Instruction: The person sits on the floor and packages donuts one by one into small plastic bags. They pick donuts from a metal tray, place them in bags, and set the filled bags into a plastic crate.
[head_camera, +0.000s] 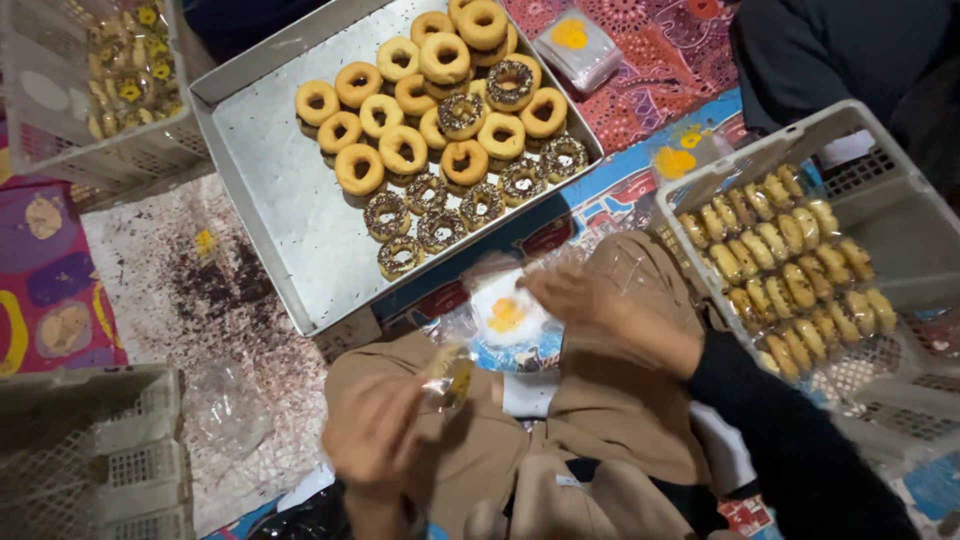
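My left hand (375, 430) keeps a closed grip on a wrapped doughnut (450, 378) over my lap, my right hand (570, 298) pinches a clear bag (505, 315); bagging step, steady alignment needed.

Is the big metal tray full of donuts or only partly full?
Partly full. The donuts crowd the tray's far right end; the near left part shows bare metal.
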